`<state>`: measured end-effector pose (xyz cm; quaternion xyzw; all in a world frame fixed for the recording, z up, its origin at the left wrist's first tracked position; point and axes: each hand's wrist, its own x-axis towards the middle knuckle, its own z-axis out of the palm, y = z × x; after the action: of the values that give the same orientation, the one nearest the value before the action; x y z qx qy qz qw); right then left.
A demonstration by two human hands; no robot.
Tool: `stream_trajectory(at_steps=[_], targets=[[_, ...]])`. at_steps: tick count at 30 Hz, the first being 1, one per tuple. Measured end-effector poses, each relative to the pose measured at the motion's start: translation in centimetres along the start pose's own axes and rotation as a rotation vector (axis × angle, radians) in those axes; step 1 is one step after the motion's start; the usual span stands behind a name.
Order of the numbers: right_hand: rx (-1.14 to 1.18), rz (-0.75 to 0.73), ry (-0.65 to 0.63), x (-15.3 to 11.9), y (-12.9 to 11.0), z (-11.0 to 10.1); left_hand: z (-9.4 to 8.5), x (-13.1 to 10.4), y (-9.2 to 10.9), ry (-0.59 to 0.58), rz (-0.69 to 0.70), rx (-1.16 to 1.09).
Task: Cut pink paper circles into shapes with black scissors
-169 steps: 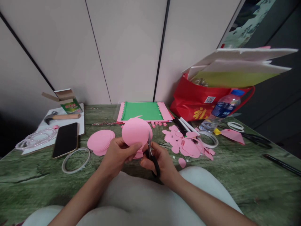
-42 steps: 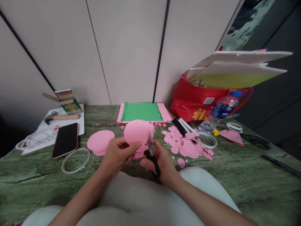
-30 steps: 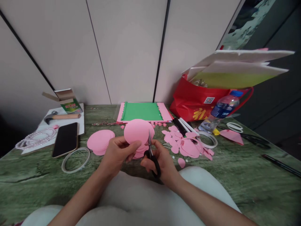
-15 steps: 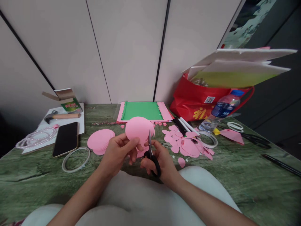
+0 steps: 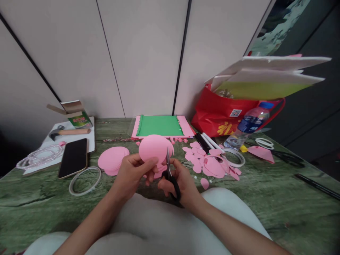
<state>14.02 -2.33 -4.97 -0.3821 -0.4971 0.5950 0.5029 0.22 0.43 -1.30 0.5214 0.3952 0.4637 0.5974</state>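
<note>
A round piece of pink paper [image 5: 152, 148] is pinched at its lower edge by my left hand [image 5: 134, 173]. My right hand [image 5: 182, 180] grips black-handled scissors [image 5: 174, 185], fingers through the loops. Their narrow metal blades point up at the paper's right edge; whether they are apart is hard to make out. Left of my left hand lies a stack of pink paper circles [image 5: 113, 160]. More pink paper sits beneath the held piece, partly hidden by my fingers. Pink petal-shaped cutouts [image 5: 195, 156] and scraps are heaped to the right of my right hand.
Green and pink sheets [image 5: 160, 125] lie by the wall. On the left are a phone [image 5: 73, 157], a tape roll [image 5: 85, 181], a hammer [image 5: 70, 131] and a bead string [image 5: 39, 156]. A red bag [image 5: 212, 111], a water bottle [image 5: 251, 124] and another tape roll [image 5: 240, 161] stand right.
The held pink paper has moved slightly left and down, and the scissors have shifted a little left with it. Both hands keep their hold.
</note>
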Motion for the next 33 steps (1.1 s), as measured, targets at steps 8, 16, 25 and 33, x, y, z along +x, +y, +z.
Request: stream_trajectory(at_steps=[8,16,25,33], targets=[[-0.045,0.011,-0.003,-0.15,-0.05,-0.1,0.24,-0.07,0.36,0.02,-0.013,-0.025],[-0.096,0.064,0.019,-0.14,-0.51,0.12,0.21,-0.07,0.31,0.075,0.02,0.01],[0.017,0.027,0.011,0.01,-0.37,-0.3,-0.24,-0.11,0.35,0.074,0.014,0.118],[-0.055,0.037,0.035,0.06,-0.48,-0.27,-0.31,0.04,-0.02,0.074,0.021,0.107]])
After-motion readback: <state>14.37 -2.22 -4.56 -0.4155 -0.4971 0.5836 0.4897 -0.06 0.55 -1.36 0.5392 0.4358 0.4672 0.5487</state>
